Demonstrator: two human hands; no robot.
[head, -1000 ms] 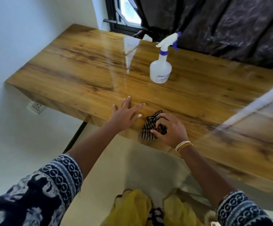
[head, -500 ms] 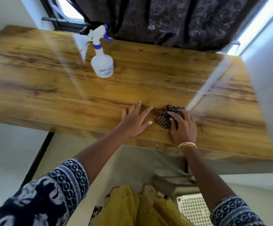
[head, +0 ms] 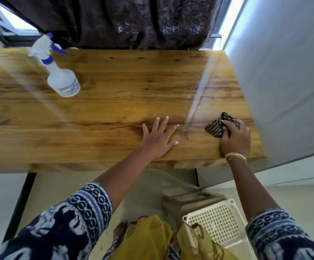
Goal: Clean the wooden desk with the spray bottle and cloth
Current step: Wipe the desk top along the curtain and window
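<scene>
While a dark patterned curtain hangs along the far edge, the wooden desk fills most of the room's width, its glossy top catching pale streaks of light and its right end meeting a grey wall. Below the near edge, on the floor, sits a white perforated plastic stool, partly hidden by yellow fabric. On the far left of the desk stands the spray bottle, white with a blue collar and trigger, well apart from both hands. The person's left hand lies flat on the wood near the front edge, fingers straight and spread, holding nothing. The right hand, with thin bangles at the wrist, is over by the desk's right end, fingers curled around the striped cloth, which is bunched up and pressed against the surface just beside the bright streak of reflected light.
</scene>
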